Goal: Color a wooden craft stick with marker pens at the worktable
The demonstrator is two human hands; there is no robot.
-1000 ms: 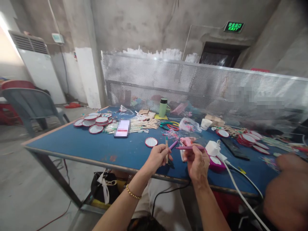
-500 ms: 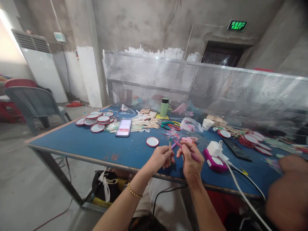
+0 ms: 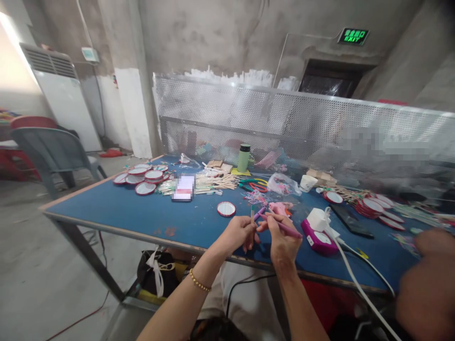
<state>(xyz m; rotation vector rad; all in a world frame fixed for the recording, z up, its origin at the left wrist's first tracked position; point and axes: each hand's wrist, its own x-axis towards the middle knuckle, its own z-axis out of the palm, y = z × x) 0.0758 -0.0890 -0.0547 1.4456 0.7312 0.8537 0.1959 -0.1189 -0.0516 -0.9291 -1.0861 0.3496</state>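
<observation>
Head cam: L hand (image 3: pixel 235 234) pinches green-tipped wooden stick (image 3: pixel 252 217), axis approx. upright, green end up. R hand (image 3: pixel 284 244) grips purple pen (image 3: pixel 289 230), axis slanting, L end up twd stick, R end lower. Stick's just L of R fingertips; pen/stick contact unclear. Both nr front edge of blue table (image 3: pixel 117 208).

— What is unclear around this table (image 3: pixel 131 208)?
— Near its front edge, the left hand (image 3: pixel 239 233) partly hides the wooden stick (image 3: pixel 252 216).
— And rightward?
— A co-worker's limb (image 3: pixel 426 289), blurred, cut by the view's edge.
</observation>
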